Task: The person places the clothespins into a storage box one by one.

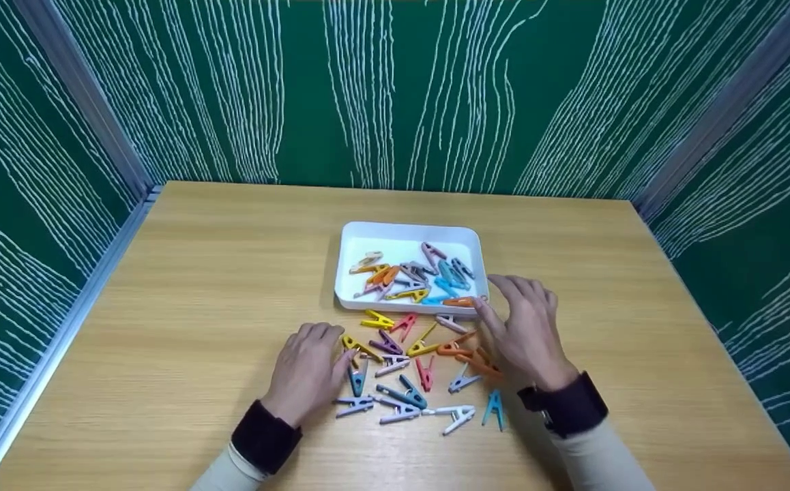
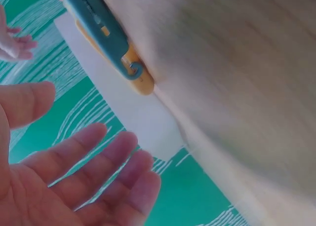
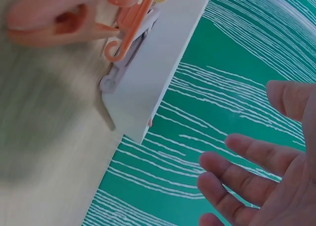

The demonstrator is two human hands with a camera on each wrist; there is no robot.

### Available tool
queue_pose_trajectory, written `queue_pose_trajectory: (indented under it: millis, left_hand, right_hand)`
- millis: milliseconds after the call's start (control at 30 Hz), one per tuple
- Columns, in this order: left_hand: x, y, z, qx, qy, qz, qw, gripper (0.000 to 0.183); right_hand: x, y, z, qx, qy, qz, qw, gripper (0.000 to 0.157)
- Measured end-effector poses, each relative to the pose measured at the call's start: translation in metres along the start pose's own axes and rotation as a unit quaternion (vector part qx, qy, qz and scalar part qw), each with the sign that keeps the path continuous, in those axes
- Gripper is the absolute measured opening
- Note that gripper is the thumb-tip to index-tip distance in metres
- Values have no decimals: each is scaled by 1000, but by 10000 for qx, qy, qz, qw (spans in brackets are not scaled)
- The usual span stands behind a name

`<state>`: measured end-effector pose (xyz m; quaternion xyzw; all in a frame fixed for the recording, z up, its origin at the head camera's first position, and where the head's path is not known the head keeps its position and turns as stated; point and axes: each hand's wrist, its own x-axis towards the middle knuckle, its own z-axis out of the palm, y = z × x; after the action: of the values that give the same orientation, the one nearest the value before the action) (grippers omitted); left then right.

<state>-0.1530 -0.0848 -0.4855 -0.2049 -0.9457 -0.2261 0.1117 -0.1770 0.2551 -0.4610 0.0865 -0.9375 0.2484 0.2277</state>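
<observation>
Head view: V-shaped plastic clips [image 1: 412,397] lie in a smooth white tray [image 1: 402,240] and on the grained worktop [image 1: 231,273] between left hand [image 1: 308,374] and right hand [image 1: 530,334]. Left wrist view: palm, unseen from overhead, shows; grip wide, empty. Right wrist view: likewise, grip wide, empty

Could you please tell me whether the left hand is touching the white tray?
Apart: in the head view, a strip of bare tabletop shows between the left hand and the white tray.

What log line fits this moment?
left hand: empty, near loose clips | right hand: empty, near tray | tray: holds more clips
</observation>
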Motion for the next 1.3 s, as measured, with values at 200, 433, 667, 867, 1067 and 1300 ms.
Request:
queue_pose_trajectory:
  millis: [200, 433, 667, 867, 1067, 1300]
  left_hand:
    - [-2, 1, -11, -5, -718, 175, 9973, 42]
    - [-7, 7, -20, 9, -1906, 154, 9816, 62]
    - [-11, 7, -22, 67, -2005, 481, 9785, 65]
    - [-12, 8, -15, 264, -1936, 615, 9788, 50]
    - [-13, 10, -13, 431, -1816, 708, 9799, 26]
    - [-14, 8, -14, 399, -1859, 646, 9796, 26]
  right_hand:
    - [-9, 9, -1, -89, -71, 28, 9999, 51]
    - [-27, 17, -3, -281, -267, 33, 9992, 54]
    - [-43, 17, -4, -359, -463, 3, 9983, 56]
    - [-50, 11, -4, -434, -439, -187, 9979, 57]
    - [-53, 6, -4, -502, -496, -227, 9972, 58]
    - [-55, 5, -3, -544, -674, -186, 9961, 59]
